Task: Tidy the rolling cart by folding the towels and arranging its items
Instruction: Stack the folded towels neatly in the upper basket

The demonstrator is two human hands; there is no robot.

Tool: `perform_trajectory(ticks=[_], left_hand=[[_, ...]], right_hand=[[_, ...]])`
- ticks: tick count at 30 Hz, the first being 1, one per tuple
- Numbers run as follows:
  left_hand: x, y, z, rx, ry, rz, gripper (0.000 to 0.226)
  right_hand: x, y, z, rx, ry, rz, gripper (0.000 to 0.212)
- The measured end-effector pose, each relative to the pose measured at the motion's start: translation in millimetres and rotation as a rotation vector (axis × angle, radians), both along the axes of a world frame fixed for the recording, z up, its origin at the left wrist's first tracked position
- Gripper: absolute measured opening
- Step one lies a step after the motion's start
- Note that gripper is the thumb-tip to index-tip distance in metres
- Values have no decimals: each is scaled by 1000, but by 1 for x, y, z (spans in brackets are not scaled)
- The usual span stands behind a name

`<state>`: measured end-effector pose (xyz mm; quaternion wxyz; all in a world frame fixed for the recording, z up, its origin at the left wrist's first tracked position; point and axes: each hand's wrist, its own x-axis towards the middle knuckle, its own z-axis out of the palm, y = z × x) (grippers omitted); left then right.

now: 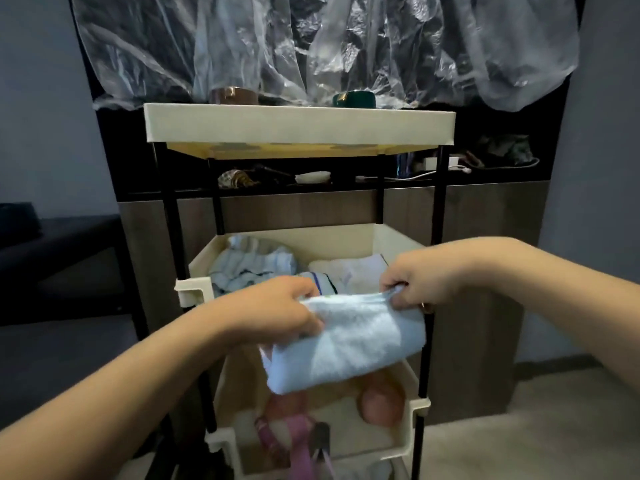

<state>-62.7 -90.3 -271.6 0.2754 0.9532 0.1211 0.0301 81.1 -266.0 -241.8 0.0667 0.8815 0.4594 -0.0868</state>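
Note:
A cream rolling cart (298,128) with black posts stands in front of me. I hold a folded light blue towel (349,344) in the air just before the middle tray (388,237). My left hand (277,310) grips its left end and my right hand (415,282) pinches its upper right corner. Inside that tray lie a crumpled pale blue towel (249,265) at the left, a folded white towel (349,271) at the right and a striped cloth (323,282) between them. The tray below (408,441) holds a round pink item (381,403) and a pink strap-like item (298,441).
A brown cup (233,95) and a dark green cup (353,98) stand on the cart's top tray. Behind the cart is a dark cabinet (485,220) draped with clear plastic sheeting (311,46), with cables and small items on its shelf. A dark sofa (52,244) sits at the left.

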Motion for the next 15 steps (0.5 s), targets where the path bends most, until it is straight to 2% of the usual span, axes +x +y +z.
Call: perform_trajectory(ticks=[3, 6, 10, 12, 15], left_hand=[[34, 18, -1, 128, -131, 163, 7], [60, 35, -10, 197, -121, 277, 14], [80, 53, -30, 319, -158, 397, 36], [86, 57, -33, 334, -100, 421, 39], [84, 56, -27, 188, 46, 382, 40]], right_hand=[[25, 37, 4, 109, -94, -51, 18], [48, 80, -13, 246, -177, -95, 22], [63, 114, -40, 301, -42, -179, 23], [65, 117, -43, 308, 56, -166, 28], [63, 112, -37, 240, 194, -146, 30]])
